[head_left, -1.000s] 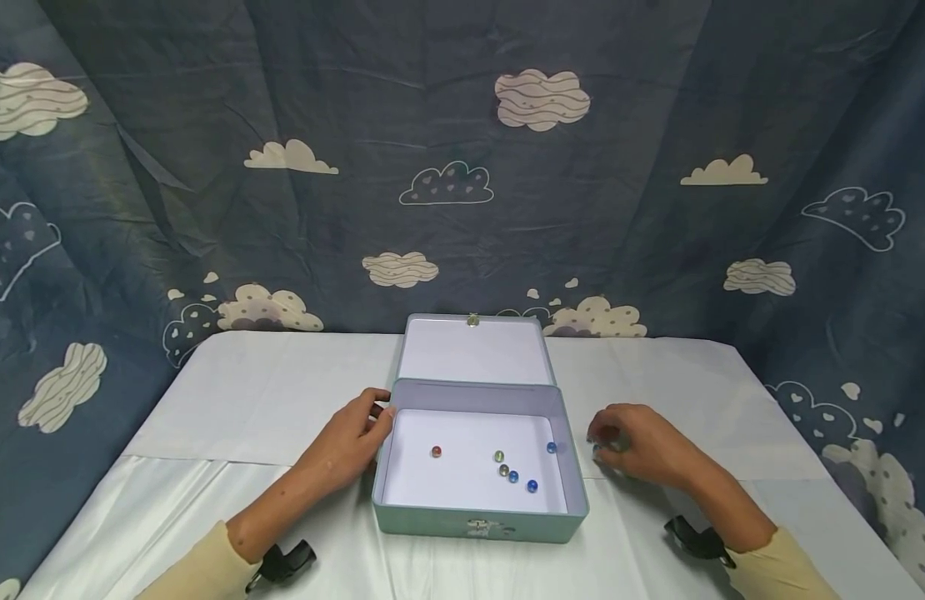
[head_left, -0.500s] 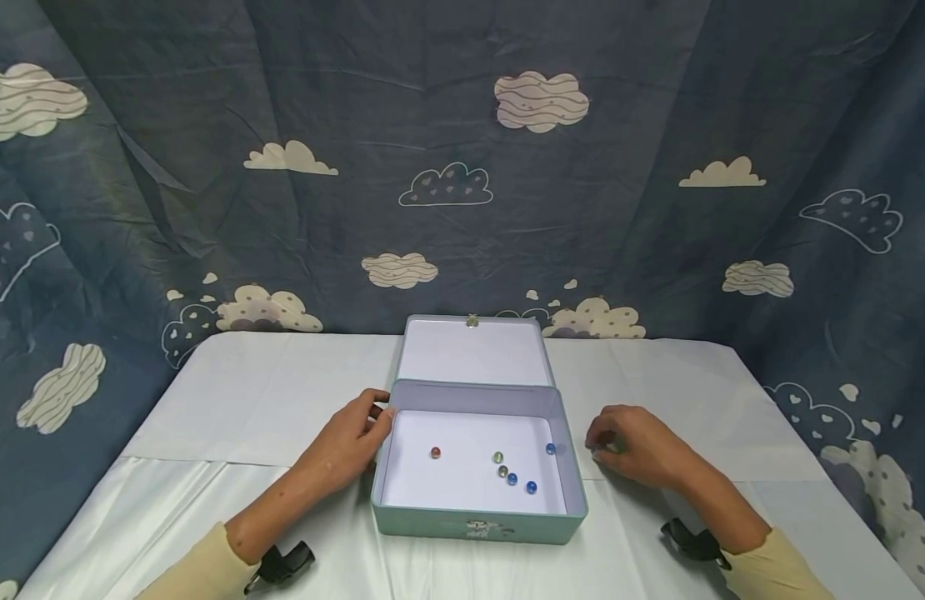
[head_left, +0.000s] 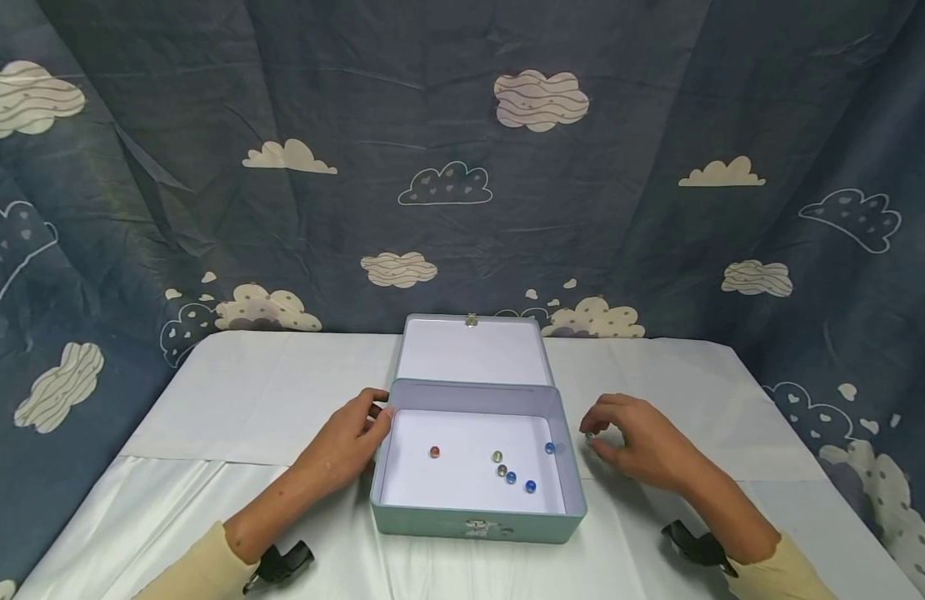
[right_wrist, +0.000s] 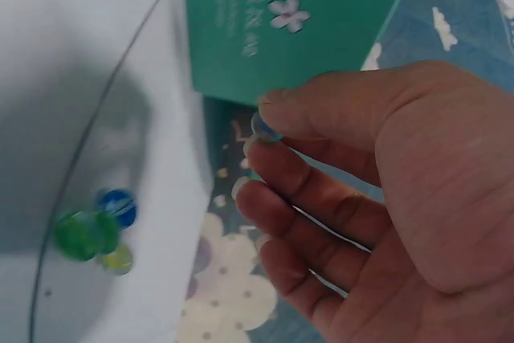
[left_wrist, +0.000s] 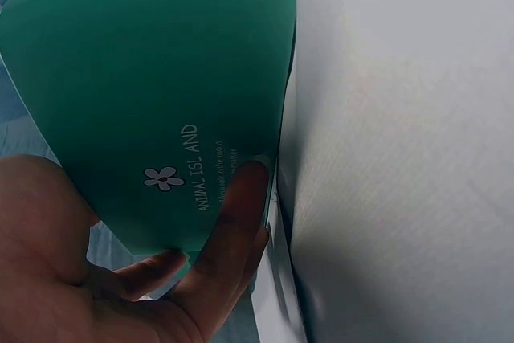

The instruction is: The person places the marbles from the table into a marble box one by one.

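An open green tin box [head_left: 477, 525] with a white inside stands in the middle of the table. On its floor lie a red marble [head_left: 435, 452], a greenish marble [head_left: 497, 457] and several others, some of them blue. My left hand [head_left: 347, 437] rests against the box's left wall, its fingertips touching the side. To the right of the box, my right hand [head_left: 642, 442] pinches a small bluish clear marble [right_wrist: 263, 126] between thumb and index finger. Below that hand, a blue marble [right_wrist: 119, 208], a green marble [right_wrist: 79, 236] and a yellow marble [right_wrist: 118, 259] lie on the cloth.
The box lid [head_left: 473, 350] is folded back behind it. White cloth [head_left: 282, 392] covers the table, with a seam running across. A dark cloud-print curtain [head_left: 462, 242] hangs along the back and sides. Each wrist wears a black camera [head_left: 698, 546].
My right hand has risen slightly off the cloth, and a marble now shows between its fingertips. The left hand and the box keep their places.
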The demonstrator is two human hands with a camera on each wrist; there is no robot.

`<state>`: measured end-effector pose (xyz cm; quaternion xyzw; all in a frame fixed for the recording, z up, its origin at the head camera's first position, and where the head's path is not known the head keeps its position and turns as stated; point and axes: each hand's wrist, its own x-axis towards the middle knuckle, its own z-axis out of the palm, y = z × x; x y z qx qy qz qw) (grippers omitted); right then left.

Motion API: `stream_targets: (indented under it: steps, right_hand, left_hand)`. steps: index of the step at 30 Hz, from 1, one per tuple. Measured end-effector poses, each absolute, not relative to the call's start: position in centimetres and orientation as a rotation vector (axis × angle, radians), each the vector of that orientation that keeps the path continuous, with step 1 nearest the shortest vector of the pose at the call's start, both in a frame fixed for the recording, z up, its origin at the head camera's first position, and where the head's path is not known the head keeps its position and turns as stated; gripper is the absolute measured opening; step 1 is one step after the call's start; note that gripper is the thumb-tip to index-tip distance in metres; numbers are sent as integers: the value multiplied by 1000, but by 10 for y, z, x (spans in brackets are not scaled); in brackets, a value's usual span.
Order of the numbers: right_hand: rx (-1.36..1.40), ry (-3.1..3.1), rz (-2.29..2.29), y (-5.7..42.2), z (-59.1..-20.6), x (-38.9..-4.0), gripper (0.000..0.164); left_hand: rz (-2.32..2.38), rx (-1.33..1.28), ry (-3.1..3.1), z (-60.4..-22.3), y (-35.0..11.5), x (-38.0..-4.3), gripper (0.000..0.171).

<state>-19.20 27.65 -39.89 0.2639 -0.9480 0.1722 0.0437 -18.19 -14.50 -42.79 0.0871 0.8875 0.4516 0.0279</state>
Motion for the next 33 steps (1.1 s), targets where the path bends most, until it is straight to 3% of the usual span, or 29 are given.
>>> stream_targets:
  steps: [15,33]
  right_hand:
    - [748,-2740,491,251,-367,-162,28]
    - [852,-2688,525,232,-373,-150,28]
  left_hand:
    - [1378,272,2757,-427,-145,-183,44]
    - [1400,263,2744,-429,-145,-183,43]
